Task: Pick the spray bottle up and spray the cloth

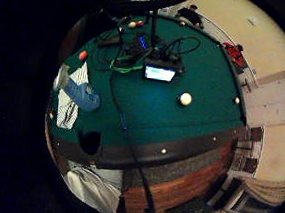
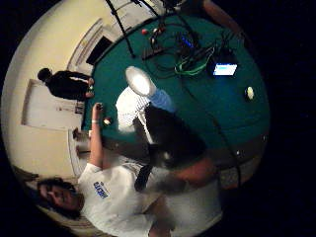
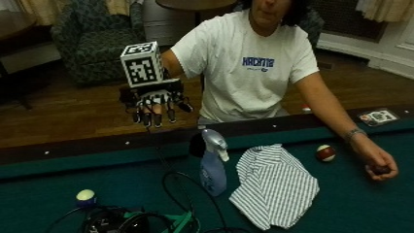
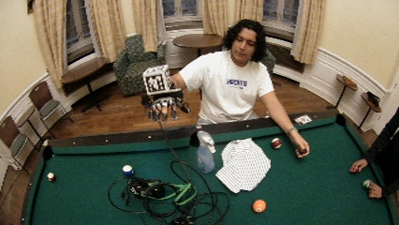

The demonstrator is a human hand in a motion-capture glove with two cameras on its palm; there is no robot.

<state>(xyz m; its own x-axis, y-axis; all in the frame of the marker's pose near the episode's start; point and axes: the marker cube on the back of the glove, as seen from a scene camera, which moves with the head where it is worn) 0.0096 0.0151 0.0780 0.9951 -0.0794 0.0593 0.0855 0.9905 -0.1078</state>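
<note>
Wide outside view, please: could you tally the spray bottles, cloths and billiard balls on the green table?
Spray bottle: 1
Striped cloth: 1
Billiard balls in plain sight: 5
Total: 7
Whatever the bare hand holds is not counted.

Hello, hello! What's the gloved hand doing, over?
Right hand raised over the table rail, fingers hanging open, holding nothing. Spray bottle upright, untouched, beside the striped cloth. Nothing between hand and bottle.

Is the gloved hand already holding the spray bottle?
No, the gloved right hand hangs in the air above the table rail, holding nothing, while the spray bottle stands on the felt beside the striped cloth.
</note>
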